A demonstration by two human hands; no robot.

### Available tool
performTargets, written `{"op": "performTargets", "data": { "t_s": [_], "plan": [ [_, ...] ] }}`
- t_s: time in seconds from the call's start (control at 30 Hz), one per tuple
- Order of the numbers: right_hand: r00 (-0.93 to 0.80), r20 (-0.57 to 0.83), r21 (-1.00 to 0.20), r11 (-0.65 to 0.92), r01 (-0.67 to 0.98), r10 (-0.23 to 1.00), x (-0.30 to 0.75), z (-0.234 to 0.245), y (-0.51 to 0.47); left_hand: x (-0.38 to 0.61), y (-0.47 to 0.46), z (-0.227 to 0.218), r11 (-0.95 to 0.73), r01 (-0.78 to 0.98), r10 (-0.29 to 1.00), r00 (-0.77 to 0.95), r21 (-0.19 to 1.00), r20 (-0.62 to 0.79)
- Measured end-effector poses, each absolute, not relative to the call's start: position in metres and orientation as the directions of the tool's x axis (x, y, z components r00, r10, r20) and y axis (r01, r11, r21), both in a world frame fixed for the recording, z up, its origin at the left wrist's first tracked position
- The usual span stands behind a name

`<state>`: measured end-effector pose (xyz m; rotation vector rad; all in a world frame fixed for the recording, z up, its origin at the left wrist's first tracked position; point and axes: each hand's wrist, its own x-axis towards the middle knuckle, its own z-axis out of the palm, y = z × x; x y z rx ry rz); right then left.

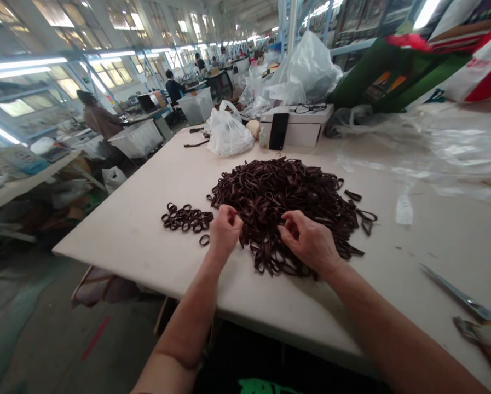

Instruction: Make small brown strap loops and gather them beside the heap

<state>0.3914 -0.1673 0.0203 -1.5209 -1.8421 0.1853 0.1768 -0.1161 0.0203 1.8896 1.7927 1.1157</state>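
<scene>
A pile of dark brown strap loops (pixel 286 183) lies spread on the table (pixel 126 235), back from the near edge; a small cluster of rounded loops (pixel 185 221) sits to its left, toward the left corner. The step in hand looks like picking at single loops, and taking one would call for fingertips that part it from the tangle. The left hand (pixel 226 227) is at the pile's left border, its grip narrow, thumb and finger nearly meeting; the right hand (pixel 308 238) is curled over the pile's near side, its grip also narrow. Whether either grip holds a loop, I cannot tell. Beyond, toward the far edge, stand a white plastic bag (pixel 231 134) and a phone (pixel 278 131); scissors (pixel 461 295) lie toward the near right.
</scene>
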Motion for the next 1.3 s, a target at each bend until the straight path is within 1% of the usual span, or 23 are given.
{"op": "performTargets", "data": {
  "t_s": [0.07,0.13,0.2,0.27,0.37,0.43,0.5,0.57,0.73,0.87,0.93,1.1,1.2,1.3],
  "plan": [
    [-0.053,0.477,-0.509,0.325,0.797,0.877,0.395,0.017,-0.165,0.141,-0.106,0.022,-0.040,0.739,0.927,-0.223,0.672,0.301],
    [-0.073,0.505,-0.471,0.345,0.812,0.860,0.397,0.015,-0.163,0.106,-0.101,0.023,0.087,0.794,0.908,-0.313,0.602,0.280],
    [-0.093,0.529,-0.431,0.362,0.827,0.843,0.398,0.012,-0.162,0.082,-0.100,0.024,0.169,0.838,0.892,-0.354,0.518,0.280],
    [-0.108,0.545,-0.405,0.374,0.834,0.831,0.398,0.011,-0.161,0.074,-0.103,0.024,0.164,0.855,0.898,-0.336,0.491,0.284],
    [-0.123,0.548,-0.390,0.382,0.837,0.828,0.397,0.011,-0.161,0.091,-0.109,0.023,0.026,0.855,0.953,-0.177,0.518,0.246],
    [-0.132,0.541,-0.391,0.388,0.835,0.831,0.397,0.010,-0.162,0.114,-0.111,0.021,-0.061,0.840,0.984,-0.040,0.539,0.172],
    [-0.140,0.532,-0.399,0.393,0.829,0.835,0.396,0.010,-0.162,0.135,-0.110,0.020,-0.092,0.823,0.995,0.056,0.560,0.082],
    [-0.145,0.521,-0.412,0.397,0.820,0.841,0.395,0.010,-0.163,0.149,-0.107,0.018,-0.101,0.809,0.994,0.103,0.580,0.029],
    [-0.151,0.495,-0.443,0.398,0.803,0.856,0.394,0.012,-0.164,0.150,-0.107,0.014,-0.116,0.792,0.993,0.108,0.599,0.049],
    [-0.154,0.486,-0.453,0.399,0.797,0.860,0.394,0.012,-0.164,0.147,-0.108,0.009,-0.082,0.789,0.995,0.100,0.608,0.005],
    [-0.154,0.482,-0.461,0.399,0.792,0.863,0.394,0.011,-0.163,0.149,-0.106,0.006,-0.066,0.771,0.996,0.092,0.633,-0.009],
    [-0.154,0.478,-0.476,0.402,0.783,0.865,0.394,0.012,-0.163,0.149,-0.101,0.001,-0.062,0.682,0.995,0.103,0.728,-0.011],
    [-0.145,0.483,-0.484,0.401,0.777,0.864,0.394,0.013,-0.163,0.147,-0.104,0.007,-0.057,0.605,0.994,0.105,0.794,-0.008],
    [-0.098,0.493,-0.542,0.393,0.743,0.864,0.394,0.017,-0.164,0.149,-0.110,0.020,-0.036,0.446,0.987,0.154,0.894,-0.037]
  ]
}}
